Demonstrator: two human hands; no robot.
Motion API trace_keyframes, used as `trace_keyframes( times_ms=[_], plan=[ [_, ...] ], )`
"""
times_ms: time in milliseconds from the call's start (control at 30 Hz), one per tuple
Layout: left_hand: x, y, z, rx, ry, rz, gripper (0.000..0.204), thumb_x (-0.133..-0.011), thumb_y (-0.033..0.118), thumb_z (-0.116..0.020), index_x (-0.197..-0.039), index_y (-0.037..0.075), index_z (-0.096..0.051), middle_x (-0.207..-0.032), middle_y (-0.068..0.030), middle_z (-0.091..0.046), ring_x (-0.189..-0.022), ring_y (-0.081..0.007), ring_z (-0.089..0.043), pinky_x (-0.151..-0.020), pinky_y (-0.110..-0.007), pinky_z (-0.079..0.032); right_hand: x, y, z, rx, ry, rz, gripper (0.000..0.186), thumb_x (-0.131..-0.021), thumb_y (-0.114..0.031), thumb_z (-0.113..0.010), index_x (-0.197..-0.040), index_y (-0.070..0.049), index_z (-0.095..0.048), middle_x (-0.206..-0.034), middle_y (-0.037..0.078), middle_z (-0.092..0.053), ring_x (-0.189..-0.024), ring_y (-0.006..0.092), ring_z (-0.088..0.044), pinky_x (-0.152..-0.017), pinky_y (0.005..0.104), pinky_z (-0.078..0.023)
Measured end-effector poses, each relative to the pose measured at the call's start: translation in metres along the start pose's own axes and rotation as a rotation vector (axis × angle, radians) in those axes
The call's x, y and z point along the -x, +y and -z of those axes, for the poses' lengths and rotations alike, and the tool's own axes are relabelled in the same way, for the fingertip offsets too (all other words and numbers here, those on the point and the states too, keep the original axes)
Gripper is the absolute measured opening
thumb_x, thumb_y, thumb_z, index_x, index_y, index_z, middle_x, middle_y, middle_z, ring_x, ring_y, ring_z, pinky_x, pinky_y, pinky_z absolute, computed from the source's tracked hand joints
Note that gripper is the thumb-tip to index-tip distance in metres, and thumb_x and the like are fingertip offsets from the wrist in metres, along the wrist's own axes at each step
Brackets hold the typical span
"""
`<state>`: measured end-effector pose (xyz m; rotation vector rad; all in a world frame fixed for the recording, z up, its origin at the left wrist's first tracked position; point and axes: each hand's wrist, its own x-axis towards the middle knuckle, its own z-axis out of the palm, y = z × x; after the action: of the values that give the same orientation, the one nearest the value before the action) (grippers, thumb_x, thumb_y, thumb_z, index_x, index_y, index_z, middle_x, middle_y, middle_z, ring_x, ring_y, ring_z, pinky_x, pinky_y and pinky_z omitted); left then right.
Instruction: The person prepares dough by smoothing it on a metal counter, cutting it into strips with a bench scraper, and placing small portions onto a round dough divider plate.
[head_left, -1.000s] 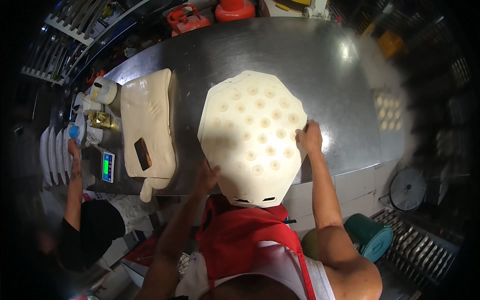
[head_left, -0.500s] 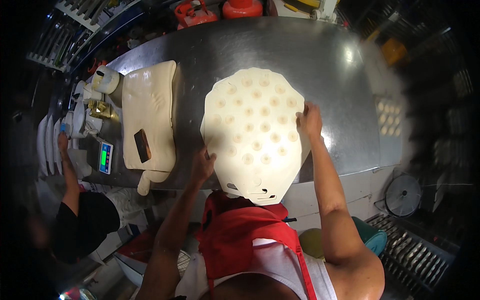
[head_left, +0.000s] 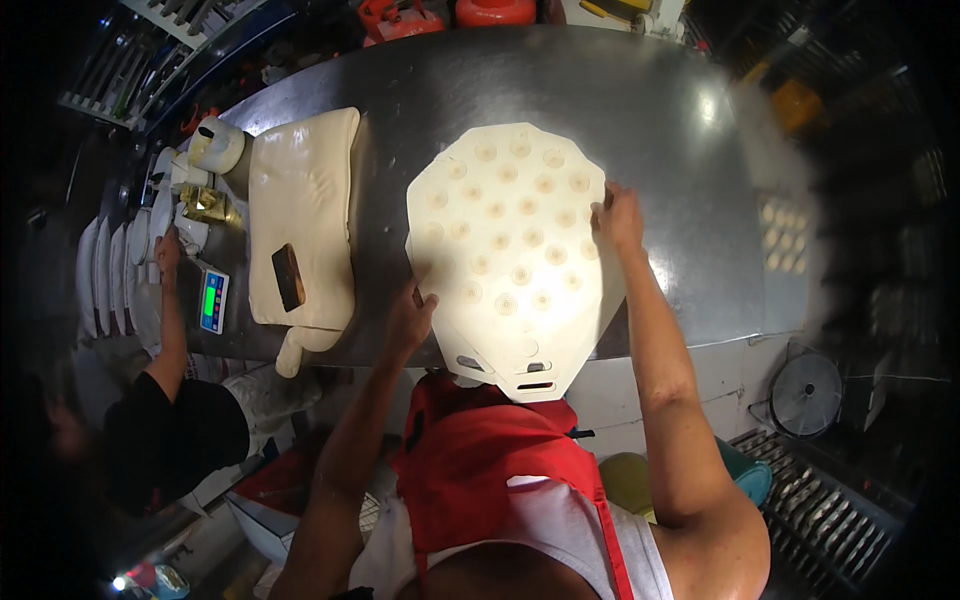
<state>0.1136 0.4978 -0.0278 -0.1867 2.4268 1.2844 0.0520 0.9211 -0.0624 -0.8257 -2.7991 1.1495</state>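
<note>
A cream-coloured, many-sided dough divider plate [head_left: 540,210], dotted with round rings, lies flat in front of me. Its narrow end, with slotted handles, juts over the table's near edge. A second plate edge shows beneath it at the lower left and along the right side. My left hand [head_left: 408,312] grips the left rim, thumb on the edge and fingers curled out of sight. Higher up on the right rim, my right hand [head_left: 619,222] pinches the edge.
A long slab of dough [head_left: 300,200] lies to the left on the metal table [head_left: 660,130], a dark scraper [head_left: 288,278] on top. Beside it stand a digital scale [head_left: 212,300] and a white tub [head_left: 216,146]. A co-worker's hand [head_left: 167,252] reaches there. A fan [head_left: 805,393] stands at right.
The plate has shifted slightly, and its handle slots look more closely lined up with those beneath. Both my hands keep their hold. The co-worker's hand has moved right, closer to the scale.
</note>
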Motion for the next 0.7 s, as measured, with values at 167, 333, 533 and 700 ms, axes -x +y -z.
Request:
trace_keyframes(
  times_ms=[167,333,533,700],
  plan=[
    [-0.013,-0.02,-0.002,-0.223,0.022,-0.041,0.053,-0.09,0.024,-0.076,-0.137,0.0,-0.068,-0.113,-0.0234,-0.071,-0.107,-0.0394,-0.067,-0.098,-0.044,-0.053,0.029,0.009,0.003,0.185,0.15,0.113,0.036,-0.087,-0.015,-0.083,-0.117,-0.002,-0.067,-0.113,0.022,-0.066,-0.108,0.0414,-0.067,-0.09,0.05,-0.055],
    [-0.019,-0.033,-0.017,-0.257,0.144,-0.13,0.034,-0.089,0.015,-0.073,-0.118,-0.001,-0.069,-0.078,-0.0156,-0.059,-0.082,-0.0337,-0.06,-0.081,-0.049,-0.05,0.067,0.016,0.012,0.115,0.124,0.03,0.036,-0.088,-0.017,-0.084,-0.114,-0.003,-0.064,-0.104,0.02,-0.068,-0.1,0.0418,-0.068,-0.086,0.0506,-0.055],
    [-0.039,-0.096,0.015,-0.185,0.318,-0.15,0.031,-0.088,0.017,-0.076,-0.111,-0.003,-0.068,-0.086,-0.021,-0.064,-0.091,-0.0386,-0.063,-0.087,-0.051,-0.051,0.127,0.002,-0.003,0.073,-0.005,-0.066,0.037,-0.089,-0.015,-0.085,-0.114,-0.004,-0.06,-0.102,0.016,-0.068,-0.095,0.0387,-0.069,-0.086,0.0494,-0.054],
    [-0.033,-0.003,0.017,-0.35,-0.017,0.049,0.032,-0.089,0.018,-0.076,-0.11,-0.006,-0.069,-0.096,-0.027,-0.07,-0.092,-0.0417,-0.07,-0.086,-0.051,-0.053,0.124,0.015,0.007,0.022,0.109,-0.161,0.038,-0.09,-0.015,-0.085,-0.116,-0.005,-0.058,-0.1,0.015,-0.067,-0.094,0.0351,-0.069,-0.086,0.0476,-0.055]
  ],
)
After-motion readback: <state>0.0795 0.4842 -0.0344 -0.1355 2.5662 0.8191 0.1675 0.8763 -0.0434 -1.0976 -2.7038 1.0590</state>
